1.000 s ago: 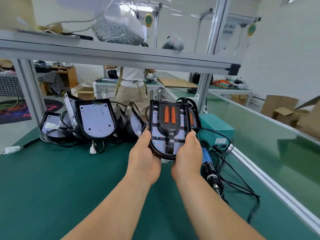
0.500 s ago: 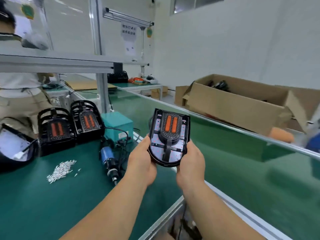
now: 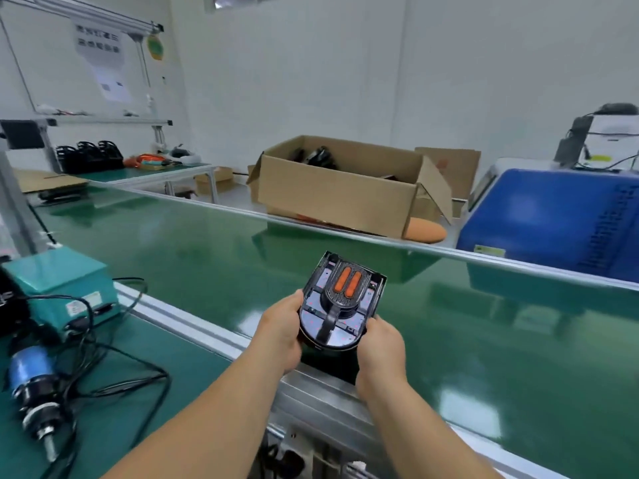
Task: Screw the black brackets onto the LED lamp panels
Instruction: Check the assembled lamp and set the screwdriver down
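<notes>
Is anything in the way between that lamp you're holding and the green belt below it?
Nothing visible. The left hand and right hand hold the black LED lamp panel over the glossy green conveyor belt, bare there.

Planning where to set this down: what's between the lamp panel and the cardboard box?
Head view: only bare green belt and its far rail, between panel and box.

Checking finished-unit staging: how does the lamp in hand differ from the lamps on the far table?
The held lamp is gripped by the left hand and right hand over the belt's near edge, tilted face-up; the far lamps stand upright in a row on the far table. The held lamp shows orange strips and a bracket; the far lamps are too small for detail. Both have black housings.
</notes>
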The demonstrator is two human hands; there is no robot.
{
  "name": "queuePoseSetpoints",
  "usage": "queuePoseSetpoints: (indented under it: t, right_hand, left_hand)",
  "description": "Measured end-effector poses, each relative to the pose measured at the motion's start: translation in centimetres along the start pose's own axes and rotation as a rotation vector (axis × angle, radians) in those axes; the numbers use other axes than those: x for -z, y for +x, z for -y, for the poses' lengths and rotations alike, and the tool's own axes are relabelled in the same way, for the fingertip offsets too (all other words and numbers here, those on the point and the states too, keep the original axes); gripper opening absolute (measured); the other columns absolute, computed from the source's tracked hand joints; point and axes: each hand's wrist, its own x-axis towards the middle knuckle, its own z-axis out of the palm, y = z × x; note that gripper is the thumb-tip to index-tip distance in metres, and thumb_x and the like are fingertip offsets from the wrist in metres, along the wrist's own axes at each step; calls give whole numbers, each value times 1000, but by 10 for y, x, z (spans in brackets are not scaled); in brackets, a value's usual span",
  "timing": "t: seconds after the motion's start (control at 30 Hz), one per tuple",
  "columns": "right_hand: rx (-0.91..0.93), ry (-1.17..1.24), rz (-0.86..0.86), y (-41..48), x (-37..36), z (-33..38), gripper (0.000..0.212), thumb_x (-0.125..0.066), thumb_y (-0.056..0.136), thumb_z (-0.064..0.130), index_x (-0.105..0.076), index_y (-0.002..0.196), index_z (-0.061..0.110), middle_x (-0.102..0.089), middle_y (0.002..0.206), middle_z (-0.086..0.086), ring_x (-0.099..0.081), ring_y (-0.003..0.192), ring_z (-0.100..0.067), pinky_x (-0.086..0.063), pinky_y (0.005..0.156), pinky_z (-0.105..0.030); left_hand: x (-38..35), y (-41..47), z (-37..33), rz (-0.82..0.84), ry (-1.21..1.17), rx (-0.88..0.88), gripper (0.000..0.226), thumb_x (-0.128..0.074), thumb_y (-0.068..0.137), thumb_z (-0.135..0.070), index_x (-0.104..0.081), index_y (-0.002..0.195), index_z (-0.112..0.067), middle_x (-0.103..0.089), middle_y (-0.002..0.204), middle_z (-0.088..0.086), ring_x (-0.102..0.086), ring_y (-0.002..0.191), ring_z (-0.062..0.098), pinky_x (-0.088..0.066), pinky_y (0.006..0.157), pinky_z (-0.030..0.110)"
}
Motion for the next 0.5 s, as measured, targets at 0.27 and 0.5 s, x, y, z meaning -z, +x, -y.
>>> queuePoseSetpoints:
  t: [0.27, 0.5]
  right_hand:
    - [-84, -314, -57, 13, 26, 4, 28, -45, 94, 0, -46, 69, 12, -43, 67, -3, -38, 55, -18, -35, 49, -25]
    - [44, -579, -4, 12, 22, 0, 65, -30, 86, -4, -45, 143, 21, -30, 134, -9, -53, 107, -34, -50, 81, -30]
  left_hand:
    - [-9, 12, 14, -4, 342, 11, 26, -48, 94, -15, -69, 90, 0, -75, 97, 16, -63, 83, 29, -50, 91, 43]
    - [-9, 17, 17, -73, 536, -44, 25, -40, 96, -13, -58, 79, -5, -63, 88, 16, -44, 81, 21, -36, 72, 35]
